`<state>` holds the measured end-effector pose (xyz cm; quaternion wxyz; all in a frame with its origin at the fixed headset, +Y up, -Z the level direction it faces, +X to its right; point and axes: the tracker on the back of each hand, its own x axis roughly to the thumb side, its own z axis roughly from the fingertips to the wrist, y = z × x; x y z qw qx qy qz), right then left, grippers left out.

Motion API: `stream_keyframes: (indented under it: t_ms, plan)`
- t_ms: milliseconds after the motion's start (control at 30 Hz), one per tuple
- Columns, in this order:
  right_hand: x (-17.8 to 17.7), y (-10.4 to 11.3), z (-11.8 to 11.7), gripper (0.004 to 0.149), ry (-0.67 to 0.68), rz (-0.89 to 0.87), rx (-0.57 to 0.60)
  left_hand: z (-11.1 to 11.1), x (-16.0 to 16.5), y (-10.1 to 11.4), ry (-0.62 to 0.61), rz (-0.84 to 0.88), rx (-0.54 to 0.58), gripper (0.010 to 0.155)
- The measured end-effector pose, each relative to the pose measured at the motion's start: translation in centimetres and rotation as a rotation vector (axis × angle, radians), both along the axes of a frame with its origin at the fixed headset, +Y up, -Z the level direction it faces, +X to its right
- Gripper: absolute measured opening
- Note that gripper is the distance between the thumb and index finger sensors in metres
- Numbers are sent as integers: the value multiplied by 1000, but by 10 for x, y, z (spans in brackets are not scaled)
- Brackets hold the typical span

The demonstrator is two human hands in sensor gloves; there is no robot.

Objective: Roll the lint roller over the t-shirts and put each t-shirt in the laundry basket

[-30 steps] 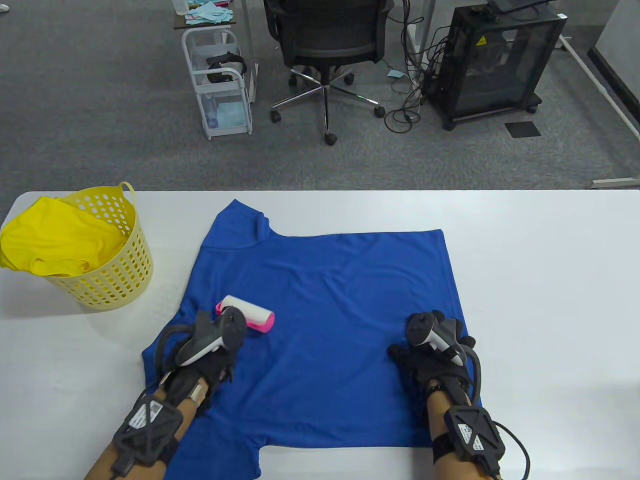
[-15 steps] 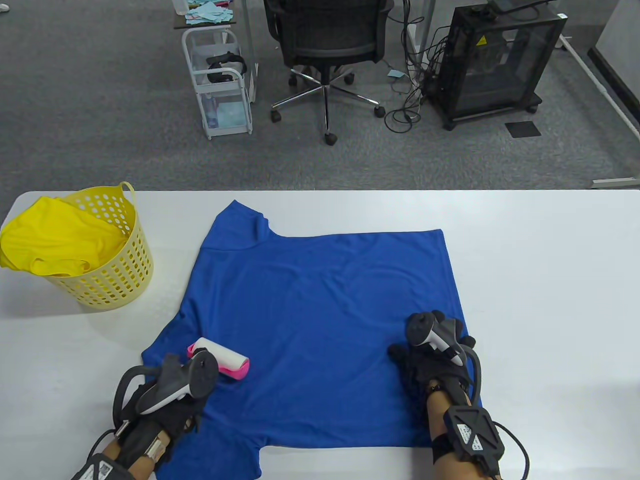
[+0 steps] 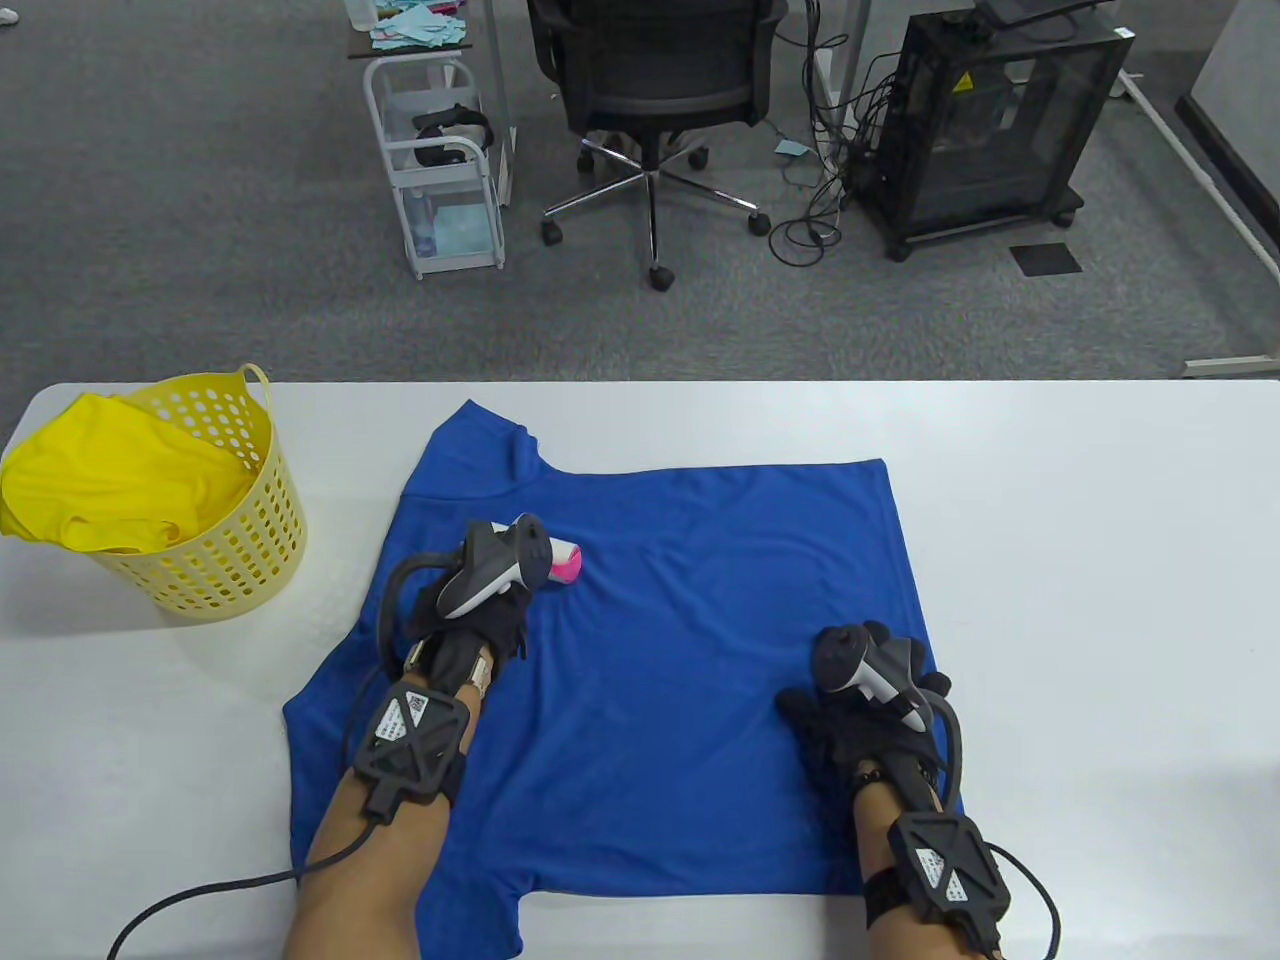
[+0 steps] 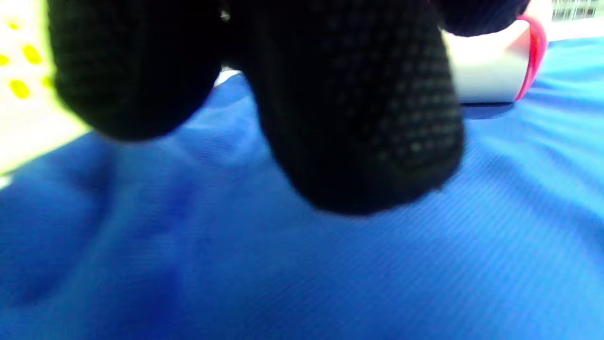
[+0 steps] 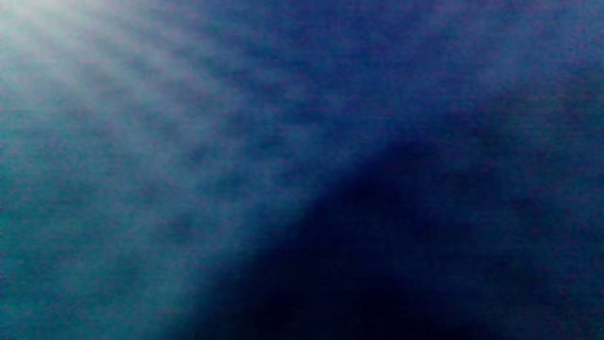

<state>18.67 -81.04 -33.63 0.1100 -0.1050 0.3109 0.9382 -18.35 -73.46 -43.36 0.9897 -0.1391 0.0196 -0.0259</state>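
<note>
White table [image 3: 1080, 560] in a grey-carpeted office, a blue t-shirt [image 3: 680, 640] spread flat across it.

The t-shirt lies smooth, one sleeve toward the far left, another at the near edge. A lint roller [image 3: 562, 562], white roll with pink ends, lies on the cloth near the far sleeve; the left hand [image 3: 480, 610] is on it, fingers [image 4: 358, 118] curled down over the handle in the wrist view. The right hand [image 3: 860, 700] rests on the shirt's near right part; I cannot tell how its fingers lie. At the table's far left stands a yellow laundry basket [image 3: 250, 540], tilted, with a yellow t-shirt [image 3: 110, 480] in it.
</note>
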Motion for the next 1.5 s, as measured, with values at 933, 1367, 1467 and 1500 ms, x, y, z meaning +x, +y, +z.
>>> stream_keyframes:
  t_ms: [933,1367,1467,1500]
  plan:
    - [-1,0,0,81,0,10,2,168,-102,2,-200,120,-55,63]
    - [-1,0,0,81,1,5,3,148,-203,-5,272,41,307,66]
    - [-1,0,0,81,1,5,3,146,-218,-11,343,37,318,66]
    - [-1,0,0,81,1,5,3,145,-221,-13,368,30,318,67]
